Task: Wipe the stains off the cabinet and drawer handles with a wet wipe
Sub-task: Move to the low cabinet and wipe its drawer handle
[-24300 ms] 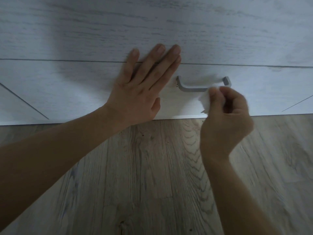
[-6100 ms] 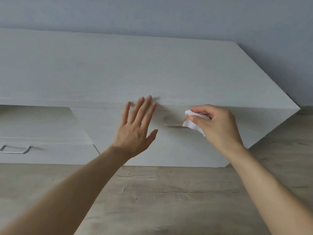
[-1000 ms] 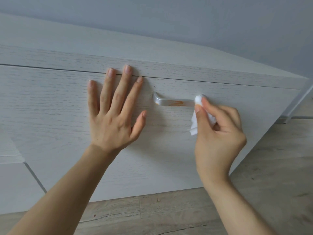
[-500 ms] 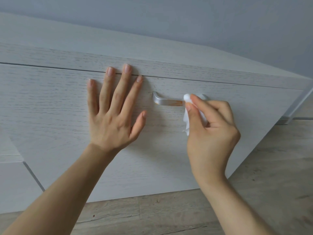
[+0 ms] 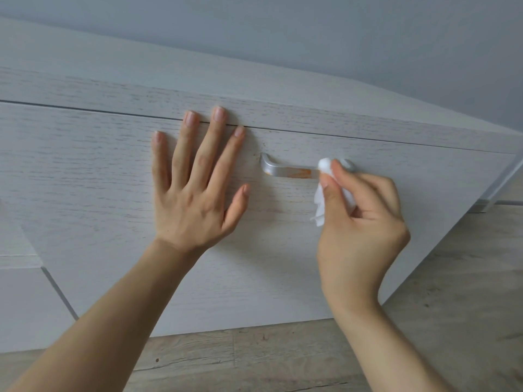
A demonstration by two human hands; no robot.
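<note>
The wipe (image 5: 325,168) is pinched in the right hand (image 5: 359,222) against the right end of the handle (image 5: 285,170); the left hand (image 5: 195,190) is laid flat and empty on the drawer (image 5: 85,179). The orange stain (image 5: 301,172) may be smeared, not lifted, if pressure is too light.

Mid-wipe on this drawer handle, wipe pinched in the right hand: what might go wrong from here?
1. The orange stain sits mid-bar on the handle, left of the wet wipe; short strokes near the right end may miss it.
2. The right hand pinches only a small wad, so it could slip or smear orange along the metal.
3. The left hand lies flat on the drawer front; lifting it might let the drawer shift.
</note>
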